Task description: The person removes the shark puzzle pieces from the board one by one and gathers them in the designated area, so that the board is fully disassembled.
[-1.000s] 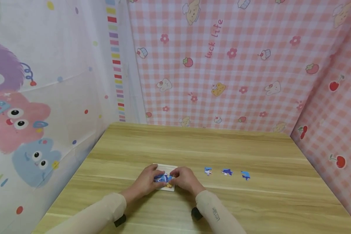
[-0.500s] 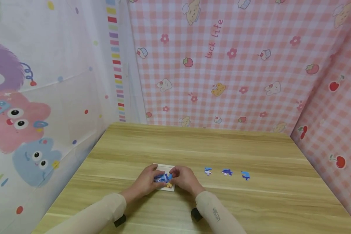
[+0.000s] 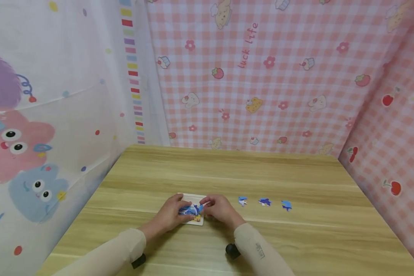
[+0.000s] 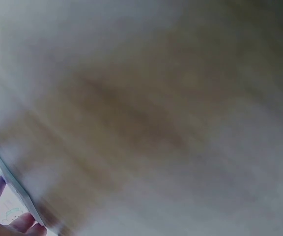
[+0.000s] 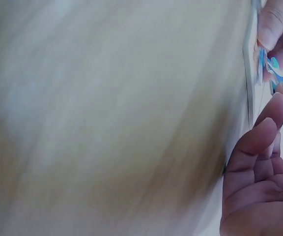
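Note:
A white-framed puzzle tray [image 3: 190,195] lies on the table, with joined blue jigsaw pieces [image 3: 189,210] and a yellow patch in its lower part. My left hand [image 3: 170,215] grips the tray from its left side, thumb near the front edge and over the pieces. In the left wrist view, its fingertips [image 4: 23,222] lie along the tray's edge. My right hand [image 3: 221,209] pinches a blue jigsaw piece [image 5: 280,78] at the right of the joined ones. The right wrist view shows this piece tilted above the tray, against the others. Both hands cover parts of the tray.
Three loose blue-and-white jigsaw pieces, a left one [image 3: 242,201], a middle one [image 3: 265,202] and a right one [image 3: 286,206], lie in a row right of the tray. The wooden table [image 3: 296,241] meets patterned curtains [image 3: 262,76] at the back and sides.
The right fingers shift slightly at the joined pieces, still pinching the jigsaw piece. The left hand keeps its hold on the tray. The head view has turned slightly, shifting the scene left.

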Action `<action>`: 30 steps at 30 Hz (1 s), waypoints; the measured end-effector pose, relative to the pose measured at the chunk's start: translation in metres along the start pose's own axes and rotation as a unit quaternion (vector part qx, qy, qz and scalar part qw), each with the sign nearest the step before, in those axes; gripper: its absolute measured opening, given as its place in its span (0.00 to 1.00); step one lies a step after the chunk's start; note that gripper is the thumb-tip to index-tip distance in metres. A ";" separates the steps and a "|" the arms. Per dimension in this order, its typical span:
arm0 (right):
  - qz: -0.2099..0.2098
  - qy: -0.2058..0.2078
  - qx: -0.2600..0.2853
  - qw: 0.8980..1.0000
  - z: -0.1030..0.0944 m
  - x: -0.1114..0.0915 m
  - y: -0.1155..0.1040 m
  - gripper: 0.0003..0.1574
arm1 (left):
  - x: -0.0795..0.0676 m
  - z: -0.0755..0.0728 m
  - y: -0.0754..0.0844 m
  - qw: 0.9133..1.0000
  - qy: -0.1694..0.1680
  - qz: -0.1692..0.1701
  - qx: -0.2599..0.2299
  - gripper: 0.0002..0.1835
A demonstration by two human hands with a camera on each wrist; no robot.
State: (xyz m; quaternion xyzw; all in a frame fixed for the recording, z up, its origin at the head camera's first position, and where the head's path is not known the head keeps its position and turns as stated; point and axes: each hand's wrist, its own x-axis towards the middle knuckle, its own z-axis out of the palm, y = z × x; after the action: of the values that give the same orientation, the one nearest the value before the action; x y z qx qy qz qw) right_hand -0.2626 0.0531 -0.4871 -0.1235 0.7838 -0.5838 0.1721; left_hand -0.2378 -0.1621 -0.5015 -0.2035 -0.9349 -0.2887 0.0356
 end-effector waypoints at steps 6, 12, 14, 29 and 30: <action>0.036 -0.003 0.023 0.999 -0.019 -0.011 0.000 0.16 | 0.000 0.001 0.000 1.000 0.002 -0.008 0.000 0.26; 0.068 0.019 0.014 0.997 -0.050 -0.024 0.012 0.18 | 0.000 0.000 0.003 1.000 -0.003 -0.017 -0.001 0.27; 0.076 0.027 0.017 0.997 -0.063 -0.030 0.017 0.19 | 0.000 -0.001 0.004 1.000 -0.005 -0.018 -0.002 0.27; 0.107 0.050 0.024 0.993 -0.163 -0.088 0.057 0.23 | 0.000 0.000 0.005 0.999 -0.011 -0.031 -0.002 0.28; 0.109 0.052 0.023 0.992 -0.170 -0.092 0.060 0.23 | 0.000 0.000 0.005 1.000 -0.011 -0.030 -0.002 0.28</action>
State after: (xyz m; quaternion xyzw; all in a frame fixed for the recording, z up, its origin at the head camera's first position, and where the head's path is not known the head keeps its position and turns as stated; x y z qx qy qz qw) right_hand -0.2485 0.2545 -0.4886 -0.0024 0.7869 -0.5849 0.1964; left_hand -0.2355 -0.1585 -0.4988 -0.1789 -0.9403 -0.2890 0.0165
